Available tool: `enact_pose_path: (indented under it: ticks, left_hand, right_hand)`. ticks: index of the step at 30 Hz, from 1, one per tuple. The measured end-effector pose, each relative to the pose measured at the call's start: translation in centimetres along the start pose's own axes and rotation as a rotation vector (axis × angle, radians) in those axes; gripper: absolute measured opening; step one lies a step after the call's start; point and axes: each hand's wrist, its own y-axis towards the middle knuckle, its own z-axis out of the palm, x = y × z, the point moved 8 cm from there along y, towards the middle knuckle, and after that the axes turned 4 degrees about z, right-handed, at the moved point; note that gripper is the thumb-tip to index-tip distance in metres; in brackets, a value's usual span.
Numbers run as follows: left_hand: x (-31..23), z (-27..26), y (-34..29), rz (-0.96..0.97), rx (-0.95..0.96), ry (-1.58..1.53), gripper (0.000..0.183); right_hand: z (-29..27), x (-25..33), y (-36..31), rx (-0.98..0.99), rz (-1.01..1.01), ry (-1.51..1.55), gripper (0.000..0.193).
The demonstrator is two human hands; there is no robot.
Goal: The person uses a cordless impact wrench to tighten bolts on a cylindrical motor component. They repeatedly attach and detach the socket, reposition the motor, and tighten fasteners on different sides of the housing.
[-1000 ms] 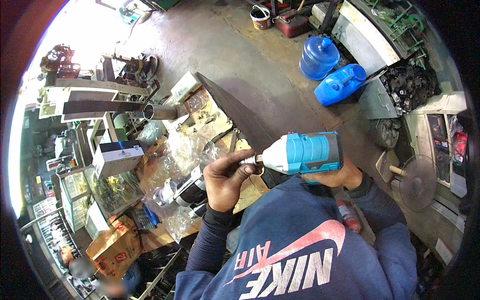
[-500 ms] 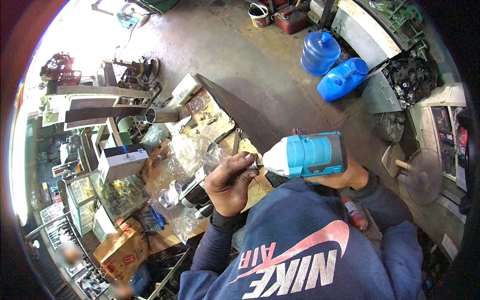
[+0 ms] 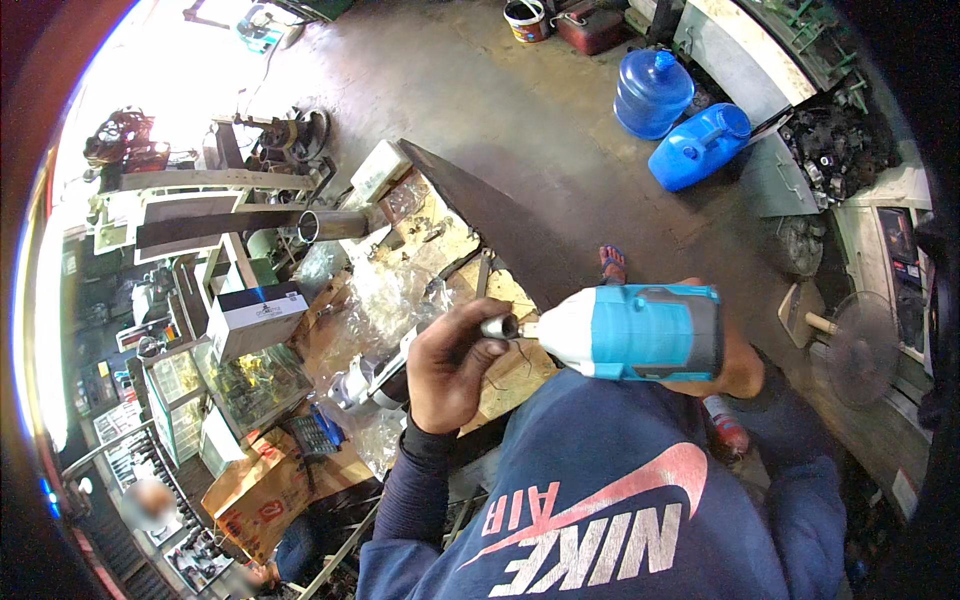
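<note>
My left hand (image 3: 455, 365) pinches a short metal socket (image 3: 500, 327) between thumb and fingers, its hollow end turned toward the tool. Just right of it, the narrow tip of a teal and grey impact driver (image 3: 640, 333) points at the socket, with a small gap between them. Behind the driver's body, my right hand (image 3: 742, 362) is wrapped round its grip; most of those fingers are hidden. Below the left hand's fingers, thin dark strands show against the bench.
The wooden workbench (image 3: 452, 240) carries clear plastic wrapping (image 3: 385, 295), a metal tube (image 3: 330, 226), a white box (image 3: 258, 318) and a paper bag (image 3: 262, 490). Beyond it, a blue water jug (image 3: 653, 95) and blue jerrycan (image 3: 700, 148) stand on the floor. A fan (image 3: 862, 350) is at right.
The socket has come away from the driver's tip, opening a gap. The driver has shifted right and slightly down in view, and a foot now shows beyond it.
</note>
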Motion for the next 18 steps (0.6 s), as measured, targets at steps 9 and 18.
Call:
enact_pose_path:
  ticks: [9, 18]
  left_hand:
    - [0.2, 0.3, 0.3, -0.001, -0.020, -0.430, 0.039]
    - [-0.8, 0.8, -0.2, -0.099, 0.087, -0.288, 0.038]
  right_hand:
    - [-1.5, 2.3, 1.1, -0.016, -0.007, 0.254, 0.056]
    - [-0.6, 0.7, 1.3, 0.133, 0.082, 0.347, 0.068]
